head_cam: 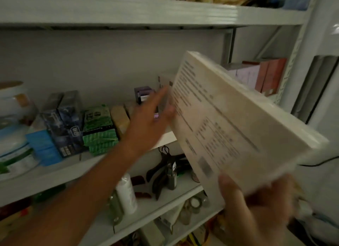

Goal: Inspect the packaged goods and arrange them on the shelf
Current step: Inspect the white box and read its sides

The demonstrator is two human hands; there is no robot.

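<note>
White painted metal shelving unit [128,12]: smooth flat boards with squared front lips and a perforated upright at 2 o'clock. The middle board runs from 9 o'clock towards centre. A bare stretch of it shows just under the left hand [150,117], between the tan rectangular blocks [121,121] and the raised box.

Large flat cream rectangular cardboard box [229,117]: glossy and sharp-cornered, with a printed panel of dark text facing the camera, too blurred to read. It is held tilted in the air from 1 o'clock down to 5 o'clock, in front of the middle board and not resting on it.

Left hand: at centre, fingers straight and slightly apart, tips at the box's left edge. Blur prevents confirming contact.

Right hand [256,209]: at 5 o'clock, fingers curled under the box's lower corner, thumb on the printed face.

Dark blue glossy cartons [64,124] and green patterned soft packs [100,128]: upright and touching side by side at 9 o'clock, with the tan blocks just beside them.

Small purple box [144,94]: behind the left fingertips.
</note>
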